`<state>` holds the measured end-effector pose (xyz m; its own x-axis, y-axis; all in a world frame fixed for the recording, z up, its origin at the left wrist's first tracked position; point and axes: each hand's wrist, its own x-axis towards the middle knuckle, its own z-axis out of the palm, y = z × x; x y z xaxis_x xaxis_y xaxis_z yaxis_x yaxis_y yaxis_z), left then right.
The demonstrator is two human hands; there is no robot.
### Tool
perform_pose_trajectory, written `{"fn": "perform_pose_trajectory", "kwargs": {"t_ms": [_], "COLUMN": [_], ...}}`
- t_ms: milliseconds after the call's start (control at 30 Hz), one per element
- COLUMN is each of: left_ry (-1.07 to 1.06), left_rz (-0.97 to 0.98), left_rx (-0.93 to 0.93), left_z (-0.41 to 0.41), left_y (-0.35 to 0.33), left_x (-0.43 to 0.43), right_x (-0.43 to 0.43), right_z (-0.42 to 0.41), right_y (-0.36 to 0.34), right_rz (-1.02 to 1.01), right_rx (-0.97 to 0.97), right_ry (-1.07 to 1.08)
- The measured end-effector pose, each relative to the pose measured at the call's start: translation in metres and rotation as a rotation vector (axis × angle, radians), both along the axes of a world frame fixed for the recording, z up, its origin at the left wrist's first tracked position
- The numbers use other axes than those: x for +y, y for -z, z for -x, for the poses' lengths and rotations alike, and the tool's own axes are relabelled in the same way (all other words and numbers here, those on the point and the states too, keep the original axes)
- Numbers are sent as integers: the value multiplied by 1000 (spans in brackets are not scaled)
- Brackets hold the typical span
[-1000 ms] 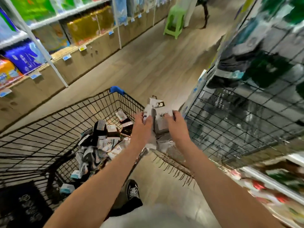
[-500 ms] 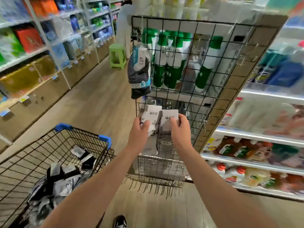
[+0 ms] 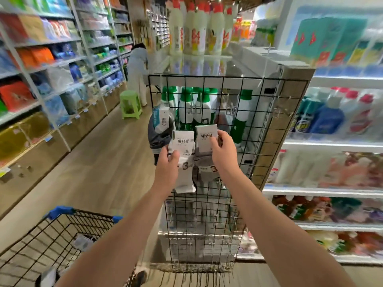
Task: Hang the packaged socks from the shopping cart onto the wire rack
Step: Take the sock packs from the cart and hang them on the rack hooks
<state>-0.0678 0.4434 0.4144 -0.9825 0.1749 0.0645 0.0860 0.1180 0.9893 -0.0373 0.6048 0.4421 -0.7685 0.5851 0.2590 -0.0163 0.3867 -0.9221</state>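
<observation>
Fingers (image 3: 175, 157) of the left hand (image 3: 167, 165) pinch a white sock pack (image 3: 183, 142), and the right hand (image 3: 222, 155) grips a grey sock pack (image 3: 206, 134). Both packs are held side by side against the wire rack (image 3: 207, 216), with the shopping cart (image 3: 62, 230) nearer at lower left. Just left of them a dark sock pack (image 3: 159, 131) hangs on the rack, green-capped bottles (image 3: 186, 108) stand behind it, and a green stool (image 3: 131, 104) sits farther down the aisle.

dark sock pack (image 3: 159, 129) blocks rack's (image 3: 244, 183) left, right open

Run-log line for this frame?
left hand: holds white socks | right hand: holds grey socks | both packs at rack | dark socks hanging there
</observation>
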Motion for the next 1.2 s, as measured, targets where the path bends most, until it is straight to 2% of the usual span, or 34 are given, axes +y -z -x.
{"fn": "perform_pose_trajectory", "kwargs": {"t_ms": [233,367,633,733,833,967,1200], "left_ry": [8,52,120,159,181,175,124], "left_rz": [-125,-110,-77,-49,-59,-76,-29], "left_rx": [56,82,108,114,104,116,184], "left_z": [26,32,38,36,34,35,40], "left_y": [-19,-18,-14,-11,-9,-8,-20], "left_x": [-12,-9,-2,-2,-1,6,17], "right_x": [-10,-13,-14,-20,-27,-39,-36], "right_z": [40,50,61,54,38,21,28], "right_y": [-36,-37,-29,-25,-9,10,1], "right_rz": [60,12,60,84,85,251,177], "right_rx": [63,21,-49,-7,117,151,185], "right_ry": [49,25,43,93,158,-31,32]}}
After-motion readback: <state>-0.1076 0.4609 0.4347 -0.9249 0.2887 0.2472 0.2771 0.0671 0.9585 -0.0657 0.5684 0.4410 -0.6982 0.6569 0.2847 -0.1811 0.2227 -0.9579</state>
